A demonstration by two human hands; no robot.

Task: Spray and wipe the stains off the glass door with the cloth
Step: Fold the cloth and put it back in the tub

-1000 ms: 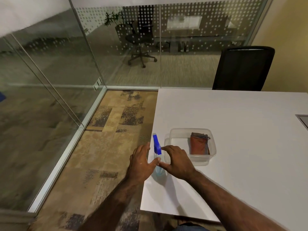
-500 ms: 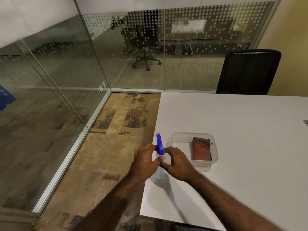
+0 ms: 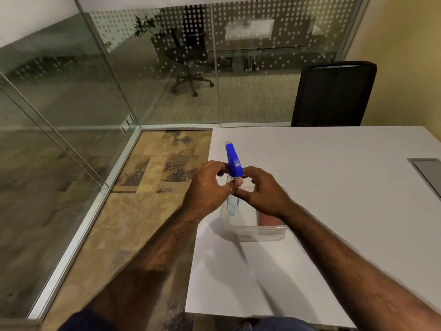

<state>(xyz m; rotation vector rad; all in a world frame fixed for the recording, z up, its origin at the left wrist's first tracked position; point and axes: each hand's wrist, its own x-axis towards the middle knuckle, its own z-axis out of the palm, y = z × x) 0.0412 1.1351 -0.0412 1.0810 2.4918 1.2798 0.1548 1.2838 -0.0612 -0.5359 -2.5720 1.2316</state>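
A clear spray bottle (image 3: pixel 232 201) with a blue trigger head is held up above the white table (image 3: pixel 334 187). My left hand (image 3: pixel 210 185) and my right hand (image 3: pixel 262 189) both grip its neck just under the blue head, fingertips touching. Below and behind my right hand a clear plastic tub (image 3: pixel 260 231) stands on the table, with a reddish-brown cloth (image 3: pixel 267 219) in it, mostly hidden by my wrist. The glass door (image 3: pixel 55 111) stands to the left, with a slanted metal handle bar.
A black office chair (image 3: pixel 334 94) stands at the table's far side. Dotted glass partitions close off the back. Patterned carpet (image 3: pixel 143 199) lies between the table's left edge and the glass wall. A grey cable hatch (image 3: pixel 427 173) sits at the table's right.
The spray bottle has been lifted off the table, and both hands have closed around its neck and risen with it. The view has shifted so the tub lies under my right wrist.
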